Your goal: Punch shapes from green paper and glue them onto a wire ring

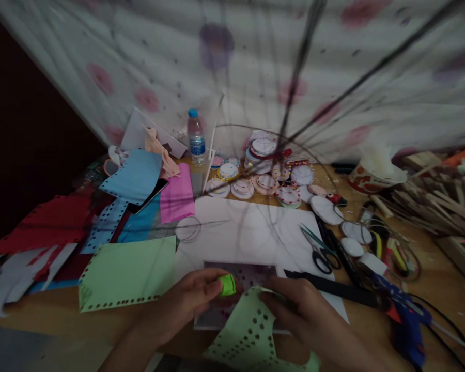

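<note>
My left hand is closed on a small lime-green craft punch, pinched between thumb and fingers. My right hand grips the upper edge of a pale green sheet that hangs down, curved, with rows of small flower-shaped holes. The punch and the sheet's top edge are close together; whether they touch I cannot tell. Beneath both hands lies a flat, greyish tray-like piece with small pink bits on it. A second pale green sheet, punched along its edges, lies left of my hands.
White paper covers the table's middle. Scissors, a black strip and a blue glue gun lie right. Layered paper discs and a bottle stand behind. Dark, blurred wires cross above; wooden sticks fill the far right.
</note>
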`<action>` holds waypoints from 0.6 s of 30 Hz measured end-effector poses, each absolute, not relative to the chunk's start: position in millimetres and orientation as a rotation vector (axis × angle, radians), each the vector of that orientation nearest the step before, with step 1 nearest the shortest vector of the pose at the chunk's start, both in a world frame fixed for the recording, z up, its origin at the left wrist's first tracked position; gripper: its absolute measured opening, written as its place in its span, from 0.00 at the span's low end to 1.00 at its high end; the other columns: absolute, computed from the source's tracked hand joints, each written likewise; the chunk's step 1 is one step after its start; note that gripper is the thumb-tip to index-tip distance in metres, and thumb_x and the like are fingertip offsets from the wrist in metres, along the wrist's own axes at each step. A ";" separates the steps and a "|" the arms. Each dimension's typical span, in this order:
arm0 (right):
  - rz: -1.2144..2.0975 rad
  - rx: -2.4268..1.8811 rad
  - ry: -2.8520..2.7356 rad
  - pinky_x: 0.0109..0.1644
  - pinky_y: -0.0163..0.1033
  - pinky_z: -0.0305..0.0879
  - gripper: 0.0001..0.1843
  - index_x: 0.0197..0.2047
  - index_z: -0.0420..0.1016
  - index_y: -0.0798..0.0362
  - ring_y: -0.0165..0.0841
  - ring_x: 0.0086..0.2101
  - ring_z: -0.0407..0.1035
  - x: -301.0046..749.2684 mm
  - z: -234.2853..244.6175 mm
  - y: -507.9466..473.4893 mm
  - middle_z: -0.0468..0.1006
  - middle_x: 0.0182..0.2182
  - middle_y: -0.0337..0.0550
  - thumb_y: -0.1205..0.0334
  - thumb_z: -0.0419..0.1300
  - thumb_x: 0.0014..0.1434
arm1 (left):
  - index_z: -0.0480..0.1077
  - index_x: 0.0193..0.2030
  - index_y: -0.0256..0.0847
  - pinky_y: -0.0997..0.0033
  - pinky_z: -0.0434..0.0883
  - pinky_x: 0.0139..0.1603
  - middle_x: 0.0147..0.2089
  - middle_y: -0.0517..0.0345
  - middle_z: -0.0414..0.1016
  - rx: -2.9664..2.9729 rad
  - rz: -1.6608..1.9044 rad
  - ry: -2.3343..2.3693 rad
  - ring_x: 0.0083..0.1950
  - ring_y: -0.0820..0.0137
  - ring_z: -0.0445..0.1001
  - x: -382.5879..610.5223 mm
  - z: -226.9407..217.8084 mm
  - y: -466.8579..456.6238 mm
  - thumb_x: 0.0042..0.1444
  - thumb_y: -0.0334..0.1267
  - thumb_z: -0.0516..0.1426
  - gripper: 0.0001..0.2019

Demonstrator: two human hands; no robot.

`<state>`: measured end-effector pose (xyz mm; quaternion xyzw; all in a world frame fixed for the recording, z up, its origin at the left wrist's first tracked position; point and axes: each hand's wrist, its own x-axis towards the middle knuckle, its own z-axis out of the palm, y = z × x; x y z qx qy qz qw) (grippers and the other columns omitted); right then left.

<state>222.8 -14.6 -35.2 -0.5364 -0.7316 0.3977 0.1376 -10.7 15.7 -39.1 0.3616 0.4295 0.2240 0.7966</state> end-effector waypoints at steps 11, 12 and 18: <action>1.226 -1.553 -1.985 0.27 0.30 0.54 0.11 0.30 0.72 0.52 0.26 0.23 0.61 213.9 -32.6 -13.5 0.70 0.21 0.33 0.68 0.51 0.60 | 0.70 0.46 0.44 0.62 0.65 0.53 0.47 0.56 0.76 0.936 0.460 1.045 0.53 0.61 0.71 -7.5 -44.3 5.0 0.49 0.45 0.63 0.18; 1.218 -1.555 -1.984 0.27 0.30 0.54 0.11 0.30 0.72 0.52 0.27 0.23 0.61 213.9 -32.3 -13.3 0.70 0.21 0.33 0.68 0.51 0.60 | 0.69 0.47 0.44 0.62 0.66 0.52 0.47 0.56 0.75 0.945 0.466 1.039 0.53 0.61 0.71 -6.9 -45.0 4.5 0.50 0.44 0.63 0.18; 1.162 -1.580 -1.994 0.26 0.30 0.53 0.10 0.29 0.71 0.52 0.27 0.23 0.60 213.6 -31.6 -13.6 0.70 0.21 0.34 0.68 0.51 0.59 | 0.69 0.46 0.43 0.61 0.65 0.52 0.47 0.54 0.75 0.944 0.454 1.062 0.53 0.60 0.71 -5.8 -45.4 5.2 0.48 0.44 0.64 0.19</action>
